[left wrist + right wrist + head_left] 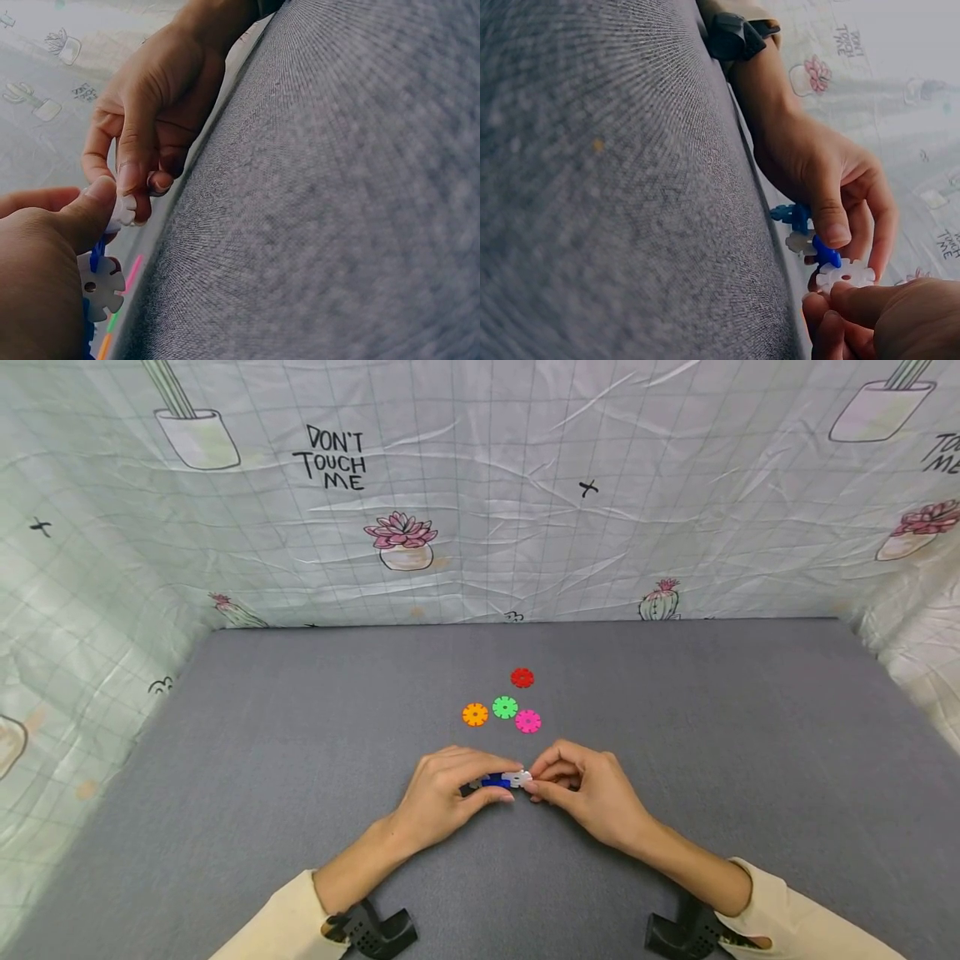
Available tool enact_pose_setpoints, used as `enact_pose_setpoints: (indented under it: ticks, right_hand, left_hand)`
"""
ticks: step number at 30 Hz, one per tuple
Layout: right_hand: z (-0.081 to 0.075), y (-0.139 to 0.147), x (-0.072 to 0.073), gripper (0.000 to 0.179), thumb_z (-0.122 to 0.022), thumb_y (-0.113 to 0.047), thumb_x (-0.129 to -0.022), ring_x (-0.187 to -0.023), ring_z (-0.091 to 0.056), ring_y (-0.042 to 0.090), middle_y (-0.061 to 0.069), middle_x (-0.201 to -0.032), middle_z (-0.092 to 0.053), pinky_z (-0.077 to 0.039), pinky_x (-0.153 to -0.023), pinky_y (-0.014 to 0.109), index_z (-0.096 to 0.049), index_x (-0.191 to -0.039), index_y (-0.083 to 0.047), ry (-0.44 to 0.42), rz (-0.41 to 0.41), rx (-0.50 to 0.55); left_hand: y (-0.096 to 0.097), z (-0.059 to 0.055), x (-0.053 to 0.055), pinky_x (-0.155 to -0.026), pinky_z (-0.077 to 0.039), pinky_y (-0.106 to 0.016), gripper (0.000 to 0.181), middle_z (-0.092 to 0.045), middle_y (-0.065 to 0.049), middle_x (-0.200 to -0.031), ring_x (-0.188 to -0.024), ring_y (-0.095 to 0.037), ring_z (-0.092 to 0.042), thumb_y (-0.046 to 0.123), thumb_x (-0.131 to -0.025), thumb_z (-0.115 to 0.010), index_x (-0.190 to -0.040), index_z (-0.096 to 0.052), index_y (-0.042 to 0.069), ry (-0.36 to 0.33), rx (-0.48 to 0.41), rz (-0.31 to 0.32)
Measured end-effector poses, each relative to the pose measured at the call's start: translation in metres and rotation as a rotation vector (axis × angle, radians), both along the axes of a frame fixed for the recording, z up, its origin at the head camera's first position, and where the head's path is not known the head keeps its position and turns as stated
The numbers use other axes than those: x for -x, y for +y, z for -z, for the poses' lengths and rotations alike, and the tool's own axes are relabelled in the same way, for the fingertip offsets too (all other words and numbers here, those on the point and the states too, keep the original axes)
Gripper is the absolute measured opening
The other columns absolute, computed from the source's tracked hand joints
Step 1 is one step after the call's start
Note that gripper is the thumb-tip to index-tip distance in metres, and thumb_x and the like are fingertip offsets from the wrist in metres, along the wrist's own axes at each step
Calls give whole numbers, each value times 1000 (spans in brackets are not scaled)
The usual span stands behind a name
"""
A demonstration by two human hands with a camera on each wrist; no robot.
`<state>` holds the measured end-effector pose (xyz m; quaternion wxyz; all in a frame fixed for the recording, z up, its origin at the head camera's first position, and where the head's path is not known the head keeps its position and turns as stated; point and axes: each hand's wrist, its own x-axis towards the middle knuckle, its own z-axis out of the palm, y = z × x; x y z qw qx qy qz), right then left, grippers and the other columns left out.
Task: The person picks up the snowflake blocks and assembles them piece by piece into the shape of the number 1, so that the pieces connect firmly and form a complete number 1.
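A short chain of notched plastic discs, blue and white, is joined slot to slot between the two hands. The left hand (pixel 442 789) grips the chain, its thumb and fingers around the dark blue disc (pixel 495 781). At the right end sits a white disc (pixel 855 268), its edge pinched by the thumb and fingers of the right hand (pixel 596 789). Another white disc (pixel 102 289) and a lighter blue disc (pixel 784 213) show farther along the chain, partly covered by the left hand. How deep the end disc's slot is seated is hidden.
Beyond the hands, loose discs lie flat on the grey table (pixel 300 718): orange (pixel 475 714), green (pixel 505 707), pink (pixel 528 721) and red (pixel 522 677). A printed curtain (pixel 480 460) hangs behind the table. Both wrists carry black devices (pixel 382 933).
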<state>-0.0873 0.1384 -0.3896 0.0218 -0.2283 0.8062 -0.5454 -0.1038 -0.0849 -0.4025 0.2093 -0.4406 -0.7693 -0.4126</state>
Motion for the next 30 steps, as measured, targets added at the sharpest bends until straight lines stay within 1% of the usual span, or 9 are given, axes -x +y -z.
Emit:
enact_pose_setpoints:
  ticks: [6,12,17,20,22,27,30]
  right_hand:
    - [-2,0,0,13,-75,-11,-83,-70,-68,12,-2,-81,-71,-53,-58,24,-64,-91,-10,-29,-6,-3]
    - [-6,1,0,20,-76,-14,-82,-71,-67,12,-3,-86,-72,-52,-59,25,-65,-98,-11,-43,0,-39]
    - [-11,7,5,26,-76,-10,-83,-81,-67,12,-2,-94,-71,-54,-68,27,-64,-106,-9,-64,-32,-75]
    - [-16,12,10,26,-75,-4,-83,-82,-67,10,-2,-96,-71,-54,-69,27,-65,-106,-9,-30,-28,-127]
    - [-19,15,14,26,-75,-1,-82,-80,-66,9,-2,-95,-71,-54,-66,27,-66,-105,-9,18,-7,-166]
    - [-23,14,30,25,-77,-5,-80,-74,-61,8,-3,-92,-70,-51,-61,26,-67,-102,-12,137,87,-257]
    - [-22,11,41,25,-79,-9,-80,-68,-58,11,-1,-91,-69,-49,-58,27,-68,-102,-12,156,120,-290]
  left_hand:
    - [-1,0,0,-81,-50,-24,36,-71,4,-99,-92,-6,-65,14,-71,-84,-105,-72,11,-5,-22,-3]
    - [-1,1,1,-81,-50,-24,36,-71,4,-99,-93,-6,-65,15,-71,-84,-105,-72,11,1,-32,-8]
    - [0,2,1,-80,-51,-24,37,-71,4,-97,-92,-5,-65,16,-70,-85,-104,-72,12,6,-37,-20]
    - [2,2,1,-79,-51,-24,38,-71,4,-98,-91,-5,-65,15,-70,-85,-105,-72,12,10,-35,-21]
    - [2,2,1,-79,-51,-24,38,-71,4,-98,-91,-5,-65,16,-70,-85,-105,-72,11,14,-30,-21]
    - [1,1,0,-79,-51,-24,37,-71,4,-99,-92,-5,-65,15,-70,-84,-105,-72,11,20,-16,-23]
    - [0,0,0,-78,-51,-25,37,-71,4,-98,-91,-7,-66,15,-71,-84,-105,-72,11,37,4,-30]
